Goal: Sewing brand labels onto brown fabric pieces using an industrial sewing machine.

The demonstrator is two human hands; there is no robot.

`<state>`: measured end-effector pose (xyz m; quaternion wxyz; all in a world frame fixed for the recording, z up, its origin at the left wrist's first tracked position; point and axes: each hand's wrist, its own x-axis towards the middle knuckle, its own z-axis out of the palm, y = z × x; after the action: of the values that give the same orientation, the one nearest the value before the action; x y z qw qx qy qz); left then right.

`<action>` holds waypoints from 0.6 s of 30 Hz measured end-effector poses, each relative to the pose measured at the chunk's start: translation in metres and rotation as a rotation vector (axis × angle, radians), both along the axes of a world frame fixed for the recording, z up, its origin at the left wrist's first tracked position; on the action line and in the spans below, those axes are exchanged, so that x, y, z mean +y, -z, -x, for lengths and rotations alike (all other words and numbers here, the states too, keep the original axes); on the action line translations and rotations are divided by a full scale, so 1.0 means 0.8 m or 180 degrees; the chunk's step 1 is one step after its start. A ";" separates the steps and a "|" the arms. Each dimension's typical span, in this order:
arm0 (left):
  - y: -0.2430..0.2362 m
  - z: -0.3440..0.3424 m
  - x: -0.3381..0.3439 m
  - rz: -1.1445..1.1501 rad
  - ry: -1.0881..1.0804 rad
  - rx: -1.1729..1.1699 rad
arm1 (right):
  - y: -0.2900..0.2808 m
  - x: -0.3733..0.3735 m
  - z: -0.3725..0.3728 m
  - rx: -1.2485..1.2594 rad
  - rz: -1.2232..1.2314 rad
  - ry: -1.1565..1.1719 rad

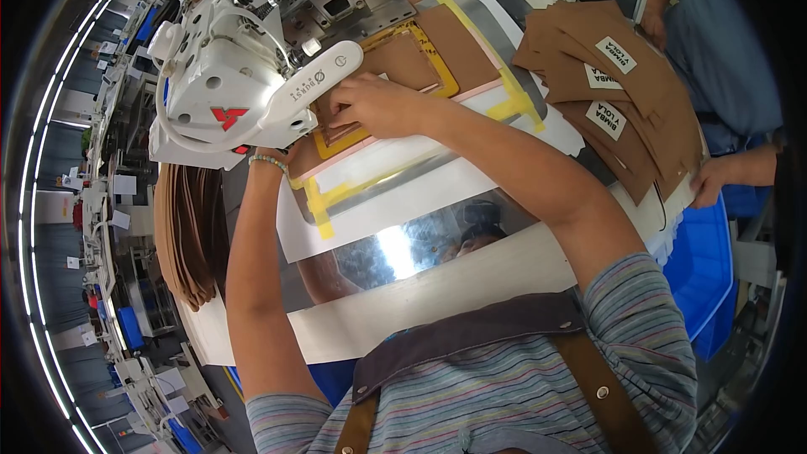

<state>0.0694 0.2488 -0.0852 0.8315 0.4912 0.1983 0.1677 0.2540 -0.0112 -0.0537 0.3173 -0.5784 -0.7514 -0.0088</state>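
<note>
My right hand [376,107] reaches in beside the needle area of a white sewing machine [220,76]. Its fingers are bent and pressed together over a brown sheet [402,60] lying inside a yellow frame [445,76]; whatever they grip is hidden. Behind the machine head most of my left hand [276,154] disappears, leaving the wrist with a beaded bracelet [269,161] in sight, so its fingers do not show. The frame sits on a larger brown panel [471,55] edged with yellow tape [504,105], over a white sheet [378,164].
On the right lies a fanned pile of labelled brown pieces [580,50], with another person's hand [713,178] at its edge. Brown folded strips [187,235] stand left of my left arm. A blue bin [702,265] is below the table's right side. Shiny metal plate [412,244] lies nearest me.
</note>
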 end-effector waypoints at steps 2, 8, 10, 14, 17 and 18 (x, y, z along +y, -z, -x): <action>-0.004 0.000 -0.001 -0.0292 -0.0037 0.0082 | 0.000 -0.001 -0.001 0.0021 0.0041 -0.0042; -0.006 0.002 -0.002 -0.0634 0.0108 0.0119 | -0.005 -0.001 -0.001 0.0138 0.0116 -0.0130; -0.002 0.000 -0.002 -0.1021 0.0201 0.0257 | -0.006 -0.001 -0.001 0.0145 0.0111 -0.0133; 0.003 -0.002 0.000 -0.1620 0.0093 0.0514 | -0.003 -0.001 -0.003 0.0078 0.0054 -0.0183; -0.002 0.000 -0.001 -0.2196 0.0323 0.0735 | 0.002 0.001 -0.003 0.0114 -0.0054 -0.0166; -0.005 0.001 -0.002 -0.2256 0.0421 0.0562 | 0.003 0.003 -0.003 0.0150 -0.0164 -0.0160</action>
<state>0.0689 0.2472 -0.0811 0.5985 0.7729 0.1667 0.1287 0.2566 -0.0089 -0.0558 0.3498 -0.5511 -0.7575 -0.0065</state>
